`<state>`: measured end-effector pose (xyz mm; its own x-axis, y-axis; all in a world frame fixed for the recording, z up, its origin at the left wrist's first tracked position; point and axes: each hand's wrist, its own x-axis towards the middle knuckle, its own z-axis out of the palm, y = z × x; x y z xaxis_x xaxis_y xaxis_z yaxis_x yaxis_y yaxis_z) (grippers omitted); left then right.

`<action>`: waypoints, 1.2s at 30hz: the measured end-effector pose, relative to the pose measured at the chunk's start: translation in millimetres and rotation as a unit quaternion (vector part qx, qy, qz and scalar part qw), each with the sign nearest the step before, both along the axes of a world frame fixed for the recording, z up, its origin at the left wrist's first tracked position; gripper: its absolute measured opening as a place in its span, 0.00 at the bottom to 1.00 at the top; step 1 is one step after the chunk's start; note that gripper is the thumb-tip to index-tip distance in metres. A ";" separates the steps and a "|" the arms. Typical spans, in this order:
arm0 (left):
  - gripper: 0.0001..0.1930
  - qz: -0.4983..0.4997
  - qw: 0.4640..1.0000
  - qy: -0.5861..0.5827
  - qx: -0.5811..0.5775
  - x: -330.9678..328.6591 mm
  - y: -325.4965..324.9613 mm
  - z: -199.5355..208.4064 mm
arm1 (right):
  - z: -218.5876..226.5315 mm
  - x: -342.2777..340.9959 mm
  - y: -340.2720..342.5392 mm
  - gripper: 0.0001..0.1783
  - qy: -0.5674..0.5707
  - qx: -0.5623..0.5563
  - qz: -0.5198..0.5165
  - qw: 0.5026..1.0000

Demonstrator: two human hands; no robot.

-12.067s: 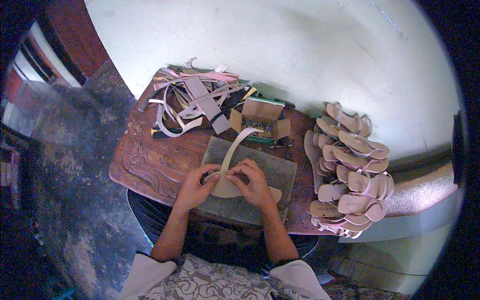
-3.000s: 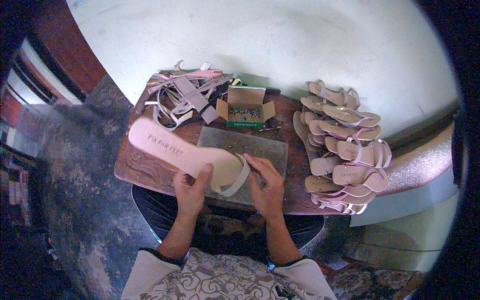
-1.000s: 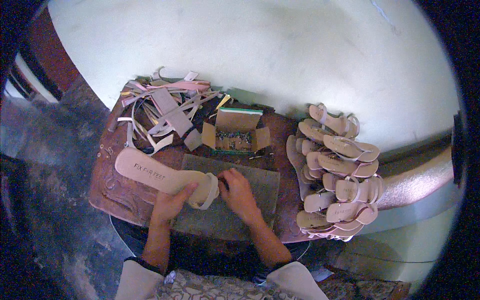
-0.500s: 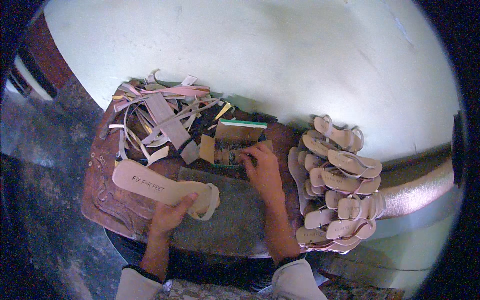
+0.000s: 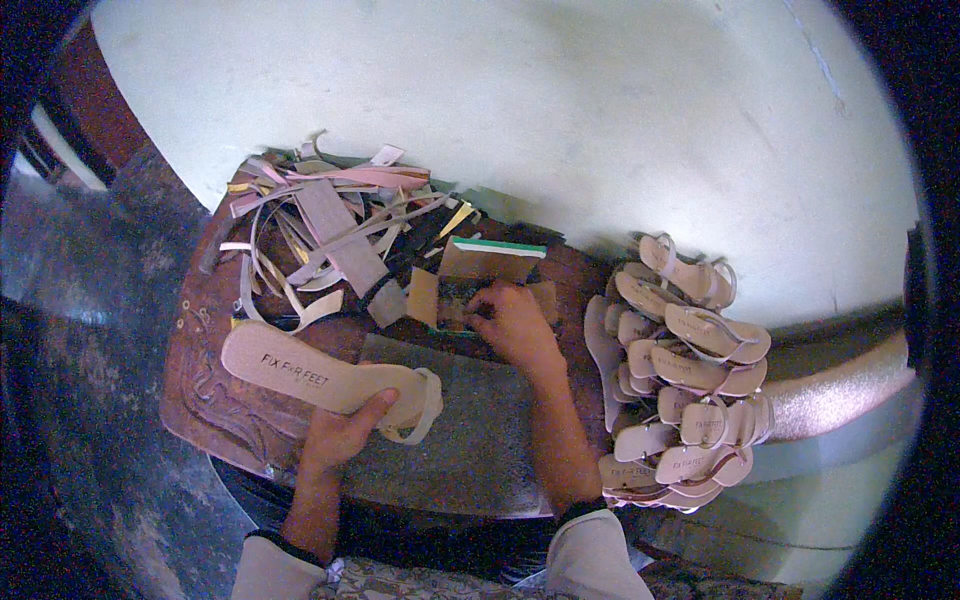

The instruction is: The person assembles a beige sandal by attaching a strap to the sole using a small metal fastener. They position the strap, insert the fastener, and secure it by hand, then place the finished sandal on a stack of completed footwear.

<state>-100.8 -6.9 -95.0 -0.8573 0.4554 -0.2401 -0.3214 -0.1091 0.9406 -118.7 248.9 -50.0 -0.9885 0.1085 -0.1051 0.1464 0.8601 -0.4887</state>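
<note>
My left hand (image 5: 338, 435) grips a tan sandal (image 5: 295, 368) by its heel end, thumb on top of the footbed. A pale strap loops at that end, and the sole's front points left. Over a small open cardboard box (image 5: 490, 263), my right hand (image 5: 520, 325) reaches in with its fingers pinched together. Whatever lies between those fingertips is too small to make out. Dark bits show inside the box, partly covered by the hand. A dark grey mat (image 5: 440, 440) lies beneath the forearms and the sandal.
A tangled heap of strap offcuts (image 5: 340, 235) fills the table's far left. Several finished-looking sandals (image 5: 690, 365) are stacked on the right. The brown carved tabletop (image 5: 205, 350) meets a pale wall (image 5: 560, 120) behind. Another person's limb (image 5: 830, 390) shows at the far right.
My right hand has shifted a little to the left within the box, its fingers drawing into a tighter pinch. The sandal in my left hand stays nearly still. The whole view has shifted slightly.
</note>
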 end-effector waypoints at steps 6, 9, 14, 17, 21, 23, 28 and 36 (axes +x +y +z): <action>0.13 -0.003 1.000 0.012 -0.012 -1.7 -1.6 4.5 | -0.5 -1.7 -1.7 0.09 -0.011 0.033 -0.012 0.999; 0.14 -0.001 1.000 0.013 -0.011 -1.4 -1.1 7.4 | -3.8 -1.7 -0.9 0.09 -0.012 0.043 -0.014 0.999; 0.15 0.014 1.000 0.007 -0.002 1.9 -1.0 1.1 | -10.5 2.1 1.5 0.09 0.014 0.037 -0.031 0.999; 0.15 0.034 0.999 0.035 -0.004 4.5 -3.0 -1.5 | 0.5 7.1 -2.0 0.06 0.141 -0.040 -0.076 0.986; 0.15 0.014 1.000 0.001 0.017 5.3 -2.8 11.4 | 12.4 27.0 1.7 0.04 0.089 -0.327 -0.096 0.936; 0.15 0.031 0.999 0.030 0.014 8.1 -4.2 14.0 | 32.7 37.0 -10.8 0.04 0.037 -0.454 -0.119 0.882; 0.14 0.001 0.999 0.027 0.027 15.8 -3.7 27.7 | 35.4 60.4 -23.0 0.05 0.044 -0.672 -0.139 0.726; 0.12 0.011 0.998 0.031 0.062 36.3 -9.8 43.7 | 37.5 111.8 -48.8 0.07 0.060 -0.503 -0.184 0.842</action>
